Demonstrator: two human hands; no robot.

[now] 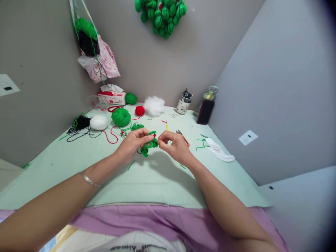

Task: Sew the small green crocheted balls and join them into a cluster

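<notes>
A small green crocheted piece (pixel 148 146) with a red spot at its top hangs between both hands above the pale green table (pixel 147 182). My left hand (pixel 133 142) is closed round its left side. My right hand (pixel 173 144) pinches at its right edge with thumb and forefinger; what the pinch holds beyond the piece is too small to see. A green yarn strand runs from the piece back to a green yarn ball (pixel 121 116).
On the table behind lie a white yarn ball (pixel 98 122), black yarn (pixel 82 123), a red ball (pixel 140 110), white stuffing (pixel 154 105), a tissue box (pixel 111 97), scissors (pixel 181 135), a cup (pixel 183 103), a bottle (pixel 207 98) and white fabric (pixel 219 152). Green crochet hangs on the wall (pixel 161 14).
</notes>
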